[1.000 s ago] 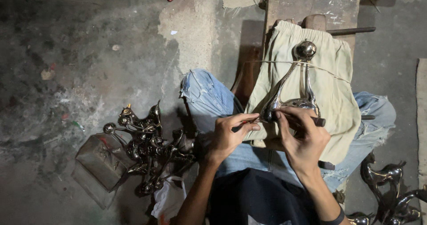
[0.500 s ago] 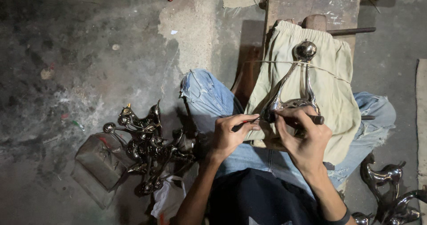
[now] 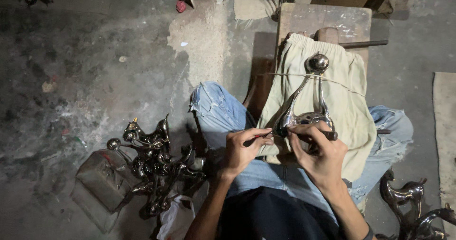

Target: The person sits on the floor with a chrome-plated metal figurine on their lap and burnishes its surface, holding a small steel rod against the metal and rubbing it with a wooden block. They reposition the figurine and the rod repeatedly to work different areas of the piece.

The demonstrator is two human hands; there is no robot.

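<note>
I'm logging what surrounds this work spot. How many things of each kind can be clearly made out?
Shiny metal figure on the cloth, steadied by the right hand: 1
Thin tool in the left hand: 1
Beige cloth: 1
Heaps of dark metal figures, pieces too tangled to count: 2
Wooden stool: 1
Total: 6

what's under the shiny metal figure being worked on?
A beige cloth lies under the shiny long-necked metal figure, draped over a wooden block. The block's top beneath the cloth is covered.

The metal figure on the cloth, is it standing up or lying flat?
Lying flat: the metal figure rests lengthwise on the cloth, ball end away from the person, with both hands at its near end.
</note>
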